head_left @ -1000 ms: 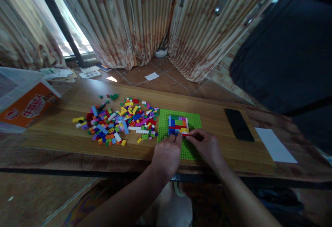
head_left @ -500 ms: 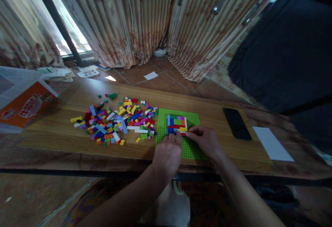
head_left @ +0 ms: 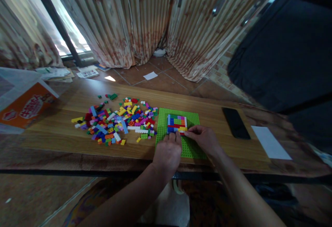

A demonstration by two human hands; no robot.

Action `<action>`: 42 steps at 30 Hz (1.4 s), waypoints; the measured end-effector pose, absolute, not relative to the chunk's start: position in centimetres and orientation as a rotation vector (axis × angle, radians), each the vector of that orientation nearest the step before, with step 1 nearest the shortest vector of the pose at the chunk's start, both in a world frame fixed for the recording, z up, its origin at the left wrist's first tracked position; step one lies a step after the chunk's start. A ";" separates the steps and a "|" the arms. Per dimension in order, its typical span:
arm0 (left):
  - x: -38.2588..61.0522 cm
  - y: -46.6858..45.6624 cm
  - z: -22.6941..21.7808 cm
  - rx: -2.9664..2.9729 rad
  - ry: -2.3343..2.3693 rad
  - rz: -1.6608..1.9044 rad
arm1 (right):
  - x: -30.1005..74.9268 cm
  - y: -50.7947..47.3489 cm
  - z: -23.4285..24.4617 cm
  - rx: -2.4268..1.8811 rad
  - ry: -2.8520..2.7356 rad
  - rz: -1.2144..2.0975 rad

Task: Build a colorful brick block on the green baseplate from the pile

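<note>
A square build of coloured toy bricks (head_left: 177, 125) sits on a green studded baseplate (head_left: 194, 152). My left hand (head_left: 168, 150) is at its near edge, fingers curled and pressed together against the front bricks; their tips are partly hidden. From the right, my right hand (head_left: 203, 137) pinches a small red brick (head_left: 182, 133) between thumb and forefinger at the build's near right corner. Whether that brick is pressed fully onto the studs I cannot tell. A pile of loose toy bricks (head_left: 121, 119) in many colours spreads over the table left of the baseplate.
The wooden table (head_left: 85, 151) bears a black phone (head_left: 236, 123) and a white sheet of paper (head_left: 271, 142) on the right. An orange-labelled clear box (head_left: 28, 106) stands at the far left. Patterned curtains (head_left: 116, 23) hang beyond the table.
The view has shifted slightly. Both hands stay at the near edge of the build, with hardly any movement; the right fingertips have moved a touch left.
</note>
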State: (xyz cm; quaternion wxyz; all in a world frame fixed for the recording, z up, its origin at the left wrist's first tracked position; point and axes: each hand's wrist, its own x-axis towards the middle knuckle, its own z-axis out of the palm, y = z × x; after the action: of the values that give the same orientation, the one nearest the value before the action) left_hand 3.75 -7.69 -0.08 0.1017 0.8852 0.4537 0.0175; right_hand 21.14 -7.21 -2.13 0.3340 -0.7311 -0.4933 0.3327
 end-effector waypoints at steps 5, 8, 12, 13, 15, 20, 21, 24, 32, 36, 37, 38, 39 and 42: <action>3.5 -7.7 -0.2 2.589 1.322 0.076 | 20.9 -7.2 -1.6 -1.933 -1.289 0.870; 2.7 -7.2 -0.5 2.537 1.294 0.161 | 21.1 -7.1 -1.3 -1.911 -1.264 0.940; 1.1 -5.9 -0.3 2.357 1.325 0.449 | 21.6 -6.8 -1.2 -1.866 -1.087 0.953; 0.6 -5.4 -0.1 2.290 1.338 0.556 | 21.7 -6.7 -1.2 -1.862 -1.046 0.906; -0.4 -4.3 0.4 2.138 1.349 0.768 | 21.7 -6.5 -1.1 -1.863 -0.995 0.760; -3.1 -1.4 1.3 1.725 1.362 1.214 | 20.2 -6.0 -0.5 -1.783 -1.011 0.541; -3.7 -0.9 1.4 1.641 1.365 1.293 | 19.7 -5.9 -0.3 -1.757 -1.031 0.529; -5.7 0.7 1.7 1.387 1.374 1.512 | 17.8 -6.0 0.0 -1.709 -1.123 0.491; -12.3 2.7 2.9 0.896 1.439 1.813 | 12.7 -6.4 0.2 -1.578 -1.613 0.374; -13.7 2.4 3.3 0.661 1.300 1.818 | 10.5 -6.2 -0.2 -1.472 -1.794 0.442; -13.9 2.3 3.4 0.631 1.277 1.815 | 10.0 -6.2 -0.3 -1.447 -1.815 0.454; -14.0 2.2 3.5 0.609 1.262 1.816 | 9.5 -6.2 -0.5 -1.428 -1.833 0.461; -14.1 2.2 3.5 0.593 1.253 1.819 | 8.9 -6.2 -0.7 -1.409 -1.855 0.465; -14.4 2.1 3.6 0.568 1.234 1.819 | 6.9 -6.2 -1.1 -1.345 -1.936 0.452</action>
State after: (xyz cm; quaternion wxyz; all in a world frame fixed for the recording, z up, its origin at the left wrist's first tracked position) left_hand -14.38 2.14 3.60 0.4218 0.2268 0.4929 0.7264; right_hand 6.85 -6.24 -1.11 0.3622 -0.5223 -0.7518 0.1756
